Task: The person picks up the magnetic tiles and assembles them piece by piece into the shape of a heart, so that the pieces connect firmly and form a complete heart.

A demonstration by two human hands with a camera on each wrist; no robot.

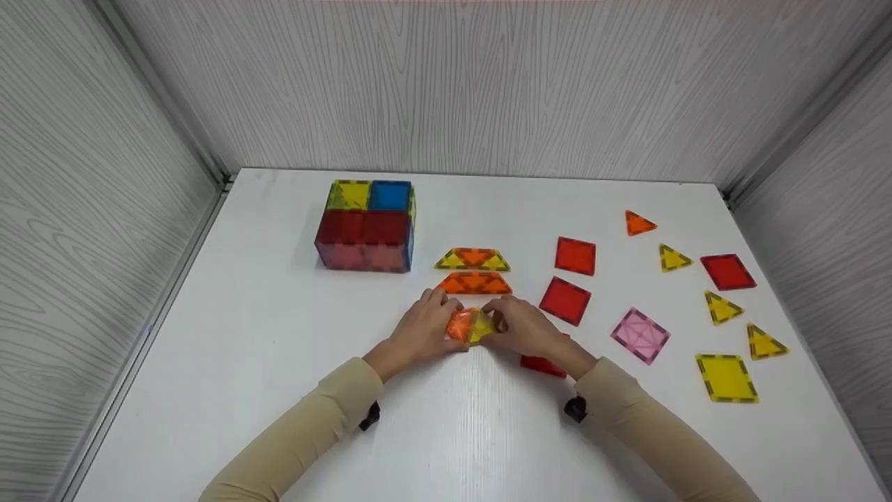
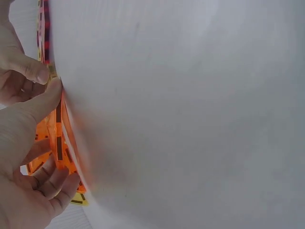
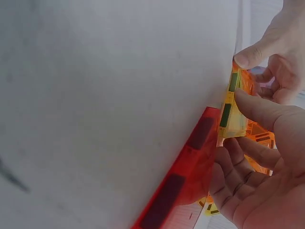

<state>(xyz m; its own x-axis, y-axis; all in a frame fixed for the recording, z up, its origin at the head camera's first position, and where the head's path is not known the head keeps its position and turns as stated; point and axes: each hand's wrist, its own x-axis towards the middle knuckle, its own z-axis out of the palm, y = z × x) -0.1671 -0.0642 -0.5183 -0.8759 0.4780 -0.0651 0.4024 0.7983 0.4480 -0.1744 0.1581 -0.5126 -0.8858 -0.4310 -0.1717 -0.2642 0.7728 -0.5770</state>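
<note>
My left hand (image 1: 418, 326) pinches an orange magnetic tile (image 1: 459, 325) between thumb and fingers. With thumb and fingertips, my right hand (image 1: 524, 326) grips a yellow magnetic tile (image 1: 481, 328) right beside it. The two translucent tiles meet edge to edge between the hands. In the left wrist view the orange tile (image 2: 59, 124) is tipped up from the white table; the right wrist view shows the yellow tile (image 3: 232, 112) under the right thumb. Just beyond the hands lie an orange trapezoid strip (image 1: 477, 283) and a yellow-and-orange strip (image 1: 475, 259).
A tile box (image 1: 364, 240) stands at back left. To the right lie red squares (image 1: 575, 256), a pink square (image 1: 640, 336), a yellow square (image 1: 726, 378), several yellow triangles (image 1: 674, 259) and an orange triangle (image 1: 639, 223). A red tile (image 1: 545, 366) lies partly under the right wrist.
</note>
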